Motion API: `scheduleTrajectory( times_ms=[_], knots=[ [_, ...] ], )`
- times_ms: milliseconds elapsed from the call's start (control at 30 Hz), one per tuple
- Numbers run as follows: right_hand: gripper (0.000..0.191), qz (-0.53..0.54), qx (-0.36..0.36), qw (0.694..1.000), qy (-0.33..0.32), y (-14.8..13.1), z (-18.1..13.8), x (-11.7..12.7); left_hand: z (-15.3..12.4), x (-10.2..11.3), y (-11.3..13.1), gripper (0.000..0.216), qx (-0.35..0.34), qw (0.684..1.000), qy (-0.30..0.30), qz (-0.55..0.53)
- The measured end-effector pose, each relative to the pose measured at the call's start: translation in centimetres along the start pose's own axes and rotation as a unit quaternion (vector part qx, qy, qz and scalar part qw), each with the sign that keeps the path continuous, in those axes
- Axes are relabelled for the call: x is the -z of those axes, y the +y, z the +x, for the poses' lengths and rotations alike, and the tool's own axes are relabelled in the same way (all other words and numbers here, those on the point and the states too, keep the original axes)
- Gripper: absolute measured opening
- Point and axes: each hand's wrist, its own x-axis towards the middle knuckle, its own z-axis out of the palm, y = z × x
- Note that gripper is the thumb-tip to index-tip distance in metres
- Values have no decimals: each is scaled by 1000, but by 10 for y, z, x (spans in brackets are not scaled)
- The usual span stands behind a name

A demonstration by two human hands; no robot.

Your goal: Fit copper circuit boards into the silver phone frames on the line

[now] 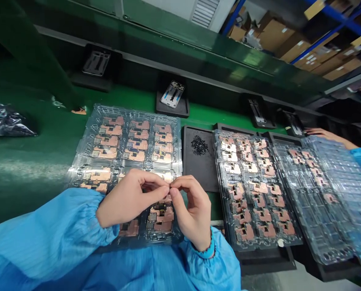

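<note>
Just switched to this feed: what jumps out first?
Two bare hands, left hand and right hand, pinch fingertips together over a clear tray of copper-coloured boards at centre. Right of it, a black tray holds a pile of screws, then more board trays.

Both arms wear loose, bright blue sleeves (55,230) of thin, faintly striped fabric. Each sleeve ends in a gathered elastic cuff (206,250) at the wrist. The left hand (128,198) and right hand (191,212) are bare, without gloves.
</note>
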Motion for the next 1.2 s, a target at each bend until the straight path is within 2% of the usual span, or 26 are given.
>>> scheduleTrajectory(
  times_ms=[67,133,167,233,300,333,400,500,600,700,767,867,1033,1200],
  knots=[
    [11,11,-1,1000,-27,1,-1,3,-1,0,-4,26,-10,996,-35,81],
    [12,10,-9,999,-47,4,-2,11,-2,-3,-13,26,-57,970,-36,234],
    [12,1,-18,998,-53,6,-2,17,-3,-5,-19,23,-88,940,-22,328],
    [12,-42,-38,996,-69,10,-2,30,-6,-11,-34,24,-145,854,16,500],
    [13,-104,-47,988,-103,14,0,40,-10,-18,-47,30,-177,778,39,602],
    [13,-132,-45,982,-124,16,1,43,-11,-21,-52,30,-185,757,43,625],
    [15,-168,-37,971,-165,18,3,44,-15,-25,-58,22,-204,747,49,631],
    [17,-186,-35,958,-217,19,5,39,-17,-27,-58,10,-221,776,51,589],
    [17,-188,-46,951,-241,18,7,35,-13,-20,-51,16,-203,851,26,484],
    [15,-149,-68,960,-227,15,8,33,-6,-4,-38,22,-98,948,-3,304],
    [15,-101,-96,970,-200,13,11,29,-2,8,-31,30,-30,981,8,192],
    [16,-27,-148,974,-169,10,18,17,0,22,-27,36,-5,991,54,123],
    [18,17,-173,973,-150,11,31,-7,-6,34,-30,36,-30,984,111,134],
    [14,3,-170,977,-129,11,32,-18,-8,40,-31,39,-45,986,112,112]
  ],
)
